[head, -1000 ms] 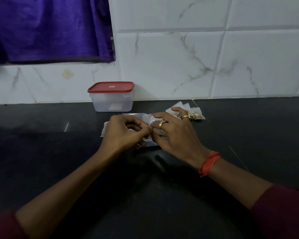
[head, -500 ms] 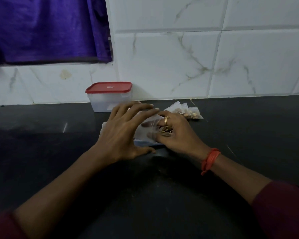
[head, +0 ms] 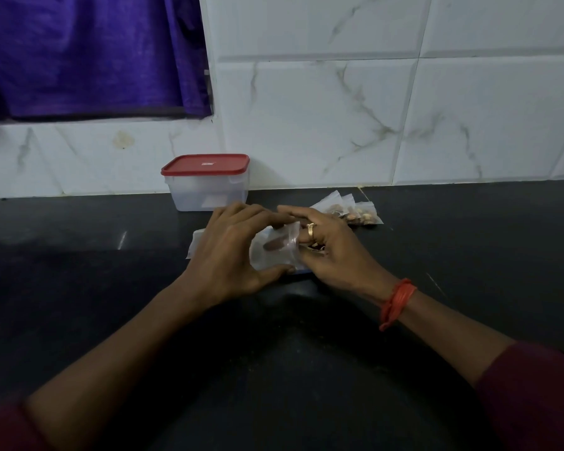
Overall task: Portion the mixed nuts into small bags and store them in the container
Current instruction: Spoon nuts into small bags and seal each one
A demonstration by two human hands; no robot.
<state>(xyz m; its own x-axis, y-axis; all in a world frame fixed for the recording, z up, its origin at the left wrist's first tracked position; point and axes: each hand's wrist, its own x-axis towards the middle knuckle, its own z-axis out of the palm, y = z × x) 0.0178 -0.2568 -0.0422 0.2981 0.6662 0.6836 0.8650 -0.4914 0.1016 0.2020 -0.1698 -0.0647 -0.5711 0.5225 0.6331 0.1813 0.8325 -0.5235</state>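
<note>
My left hand point(head: 232, 252) holds a small clear plastic bag point(head: 275, 247) upright above the counter, thumb below and fingers over its top; a finger shows through the plastic. My right hand point(head: 331, 252), with a gold ring, is at the bag's right edge and cups a few nuts point(head: 316, 247) under its curled fingers. Several filled small bags of nuts point(head: 352, 211) lie on the counter just behind my right hand. A clear plastic container point(head: 209, 193) with a red lid, closed, stands against the wall behind my left hand. More flat plastic point(head: 196, 244) lies under my left hand.
The work surface is a dark polished counter point(head: 469, 255) that ends at a white marble-tiled wall point(head: 339, 109). A purple curtain point(head: 88, 53) hangs at the upper left. An orange band circles my right wrist.
A second ago both hands pinched the plastic together. Since then my left hand has opened and spread round a small bag, lifting it upright, while my right hand has curled over some nuts beside it.
</note>
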